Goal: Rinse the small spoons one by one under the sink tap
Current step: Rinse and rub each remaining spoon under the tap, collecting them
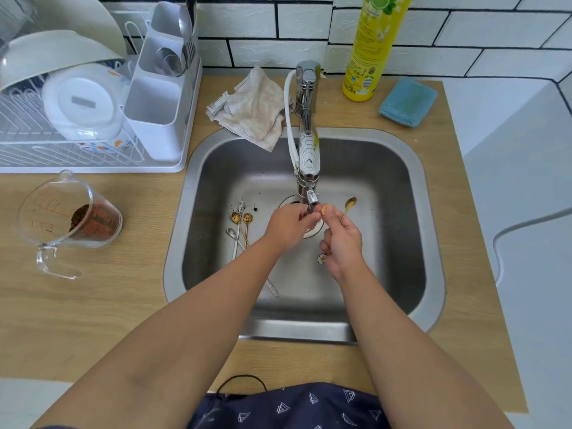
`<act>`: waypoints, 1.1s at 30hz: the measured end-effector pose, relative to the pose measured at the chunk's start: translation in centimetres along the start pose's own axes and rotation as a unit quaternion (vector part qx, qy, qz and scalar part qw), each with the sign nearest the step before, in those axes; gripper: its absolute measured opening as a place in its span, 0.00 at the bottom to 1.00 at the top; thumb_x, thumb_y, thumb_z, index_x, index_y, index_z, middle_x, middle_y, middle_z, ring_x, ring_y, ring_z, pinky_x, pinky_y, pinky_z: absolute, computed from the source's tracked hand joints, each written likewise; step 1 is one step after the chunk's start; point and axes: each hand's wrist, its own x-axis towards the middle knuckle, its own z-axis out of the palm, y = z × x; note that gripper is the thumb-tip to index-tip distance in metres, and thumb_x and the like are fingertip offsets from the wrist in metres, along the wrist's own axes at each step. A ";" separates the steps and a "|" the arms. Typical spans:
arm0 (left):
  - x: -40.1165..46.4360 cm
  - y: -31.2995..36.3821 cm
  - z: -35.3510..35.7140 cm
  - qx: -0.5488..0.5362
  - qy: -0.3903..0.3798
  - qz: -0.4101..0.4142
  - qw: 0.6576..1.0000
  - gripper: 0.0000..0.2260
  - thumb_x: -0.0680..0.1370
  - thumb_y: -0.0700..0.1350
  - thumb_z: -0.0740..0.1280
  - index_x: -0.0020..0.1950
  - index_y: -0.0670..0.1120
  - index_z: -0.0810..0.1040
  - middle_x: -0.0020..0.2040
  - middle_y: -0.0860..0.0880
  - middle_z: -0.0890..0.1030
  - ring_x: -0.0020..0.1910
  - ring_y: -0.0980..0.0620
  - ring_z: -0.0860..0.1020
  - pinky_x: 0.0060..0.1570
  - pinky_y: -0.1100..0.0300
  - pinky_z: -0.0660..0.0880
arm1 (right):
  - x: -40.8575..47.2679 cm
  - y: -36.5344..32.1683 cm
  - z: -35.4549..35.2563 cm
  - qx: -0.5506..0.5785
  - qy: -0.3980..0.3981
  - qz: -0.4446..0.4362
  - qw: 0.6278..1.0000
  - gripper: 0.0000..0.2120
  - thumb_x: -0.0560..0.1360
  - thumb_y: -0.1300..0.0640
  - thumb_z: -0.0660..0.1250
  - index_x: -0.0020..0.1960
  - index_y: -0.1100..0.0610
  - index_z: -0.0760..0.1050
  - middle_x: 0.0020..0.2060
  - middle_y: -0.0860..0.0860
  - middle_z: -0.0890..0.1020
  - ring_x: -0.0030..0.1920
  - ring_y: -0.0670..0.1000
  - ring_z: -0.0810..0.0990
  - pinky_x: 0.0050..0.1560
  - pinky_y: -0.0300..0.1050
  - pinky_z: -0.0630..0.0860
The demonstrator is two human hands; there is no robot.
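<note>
My right hand (342, 243) grips a small gold spoon (325, 209) by its handle, bowl up under the tap nozzle (312, 199). The handle's white flower end (322, 258) sticks out below the fist. My left hand (289, 226) reaches in from the left, its curled fingertips pinching the spoon's bowl right at the nozzle. Several small spoons, gold (247, 218) and silver (230, 233) and speckled with grounds, lie on the left of the sink floor (387, 249). Another gold spoon (350, 202) shows to the right; its handle runs behind my right hand.
A dish rack (93, 162) with bowls and a cutlery caddy stands at the back left. A glass measuring jug (62, 218) with coffee grounds lies on the wooden counter. A beige cloth (257, 106), a yellow soap bottle (371, 48) and a blue sponge (408, 102) sit behind the sink.
</note>
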 end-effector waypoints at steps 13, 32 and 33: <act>-0.5 -2.3 -1.1 0.050 -0.042 0.029 0.997 0.09 0.82 0.48 0.62 0.46 0.48 0.78 0.39 0.51 0.79 0.42 0.49 0.78 0.45 0.55 0.73 | 0.0 -0.2 0.0 0.017 -0.001 0.033 0.999 0.10 0.83 0.52 0.66 0.53 0.56 0.83 0.50 0.48 0.88 0.20 0.42 0.57 0.21 0.35 0.58; -1.4 -1.8 0.8 -0.345 -0.005 -0.144 0.927 0.07 0.83 0.42 0.60 0.49 0.43 0.76 0.33 0.50 0.73 0.25 0.56 0.67 0.27 0.63 0.63 | 0.9 -1.2 -1.6 0.177 0.048 0.016 0.983 0.10 0.85 0.48 0.62 0.51 0.51 0.77 0.49 0.42 0.88 0.20 0.43 0.55 0.22 0.35 0.54; -1.3 -1.7 0.8 -0.364 -0.008 -0.159 0.918 0.07 0.83 0.43 0.60 0.48 0.43 0.75 0.32 0.50 0.70 0.24 0.57 0.64 0.26 0.63 0.60 | 0.9 -1.2 -1.5 0.181 0.037 0.016 0.983 0.09 0.85 0.47 0.62 0.51 0.50 0.77 0.49 0.42 0.87 0.20 0.43 0.55 0.22 0.35 0.54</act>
